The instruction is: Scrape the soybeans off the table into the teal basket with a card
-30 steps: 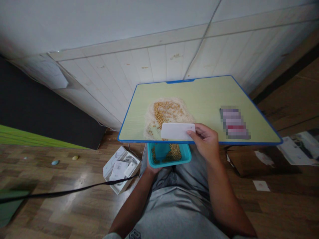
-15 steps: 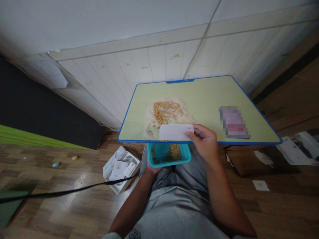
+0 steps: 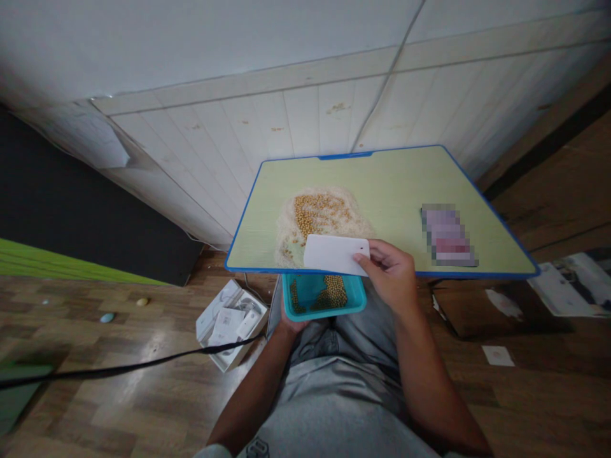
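Observation:
My right hand (image 3: 394, 270) pinches the right end of a flat white card (image 3: 334, 254), thumb on top, over the table's front edge. Behind the card, a heap of pale, rice-like grains (image 3: 353, 222) with round tan beans (image 3: 305, 216) among them lies on the table. Below the edge, my left hand (image 3: 292, 323) grips a turquoise tray (image 3: 324, 314) from its left and underside; most of its fingers are hidden beneath. More beans (image 3: 334, 292) lie in the tray, mostly toward its right side.
The light green table (image 3: 396, 184) has a blue rim and stands near the wall. A blurred-out flat object (image 3: 449, 235) lies on its right part. On the floor at left are an open white box (image 3: 231, 324) and a black strap (image 3: 143, 367); a brown carton (image 3: 501, 308) sits at right.
The white card has tilted slightly, its face turning more toward me, and the few beans at the table edge below it no longer show. My left hand and the tray stay in place.

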The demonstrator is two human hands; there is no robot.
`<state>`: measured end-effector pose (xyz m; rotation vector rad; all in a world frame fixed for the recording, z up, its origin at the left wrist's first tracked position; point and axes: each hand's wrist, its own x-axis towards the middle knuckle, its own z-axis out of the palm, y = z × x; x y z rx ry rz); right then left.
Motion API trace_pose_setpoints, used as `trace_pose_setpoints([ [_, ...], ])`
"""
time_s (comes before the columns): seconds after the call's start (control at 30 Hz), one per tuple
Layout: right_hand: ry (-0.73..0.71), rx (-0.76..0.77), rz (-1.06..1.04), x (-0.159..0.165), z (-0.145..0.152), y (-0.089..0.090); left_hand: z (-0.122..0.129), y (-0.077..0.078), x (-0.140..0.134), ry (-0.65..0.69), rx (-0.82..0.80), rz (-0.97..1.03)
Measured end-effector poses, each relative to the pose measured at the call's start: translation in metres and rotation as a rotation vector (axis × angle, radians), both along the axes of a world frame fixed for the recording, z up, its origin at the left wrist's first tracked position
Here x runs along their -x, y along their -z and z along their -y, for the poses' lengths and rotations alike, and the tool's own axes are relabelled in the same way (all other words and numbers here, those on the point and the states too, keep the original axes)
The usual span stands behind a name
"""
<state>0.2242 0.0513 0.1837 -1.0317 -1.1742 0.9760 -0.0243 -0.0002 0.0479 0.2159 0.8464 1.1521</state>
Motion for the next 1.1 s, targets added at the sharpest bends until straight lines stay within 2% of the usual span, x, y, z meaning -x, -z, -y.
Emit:
trace_pose_setpoints([
  [0.13,-0.017,0.043,-0.008,0.001,0.007,0.003,0.001,-0.003,0.0,-0.002,-0.009,0.0],
  [0.37,0.254,0.031,0.019,-0.013,0.006,0.001,0.008,0.006,0.008,0.04,0.064,-0.025],
  [0.47,0.308,0.004,0.017,-0.016,0.002,-0.001,0.009,0.008,0.009,0.034,0.036,-0.02],
  [0.7,0.269,-0.032,-0.05,0.001,-0.006,-0.006,0.01,0.006,0.008,0.032,0.062,-0.03],
  [0.87,0.043,0.008,-0.033,0.011,0.001,-0.006,0.003,-0.003,0.0,-0.012,0.017,-0.068],
  [0.93,0.004,0.021,-0.002,0.012,0.005,-0.005,0.001,-0.004,-0.002,-0.014,0.018,-0.065],
  [1.1,0.121,0.014,0.041,0.005,0.006,-0.002,0.006,0.001,0.006,0.026,0.036,-0.049],
])
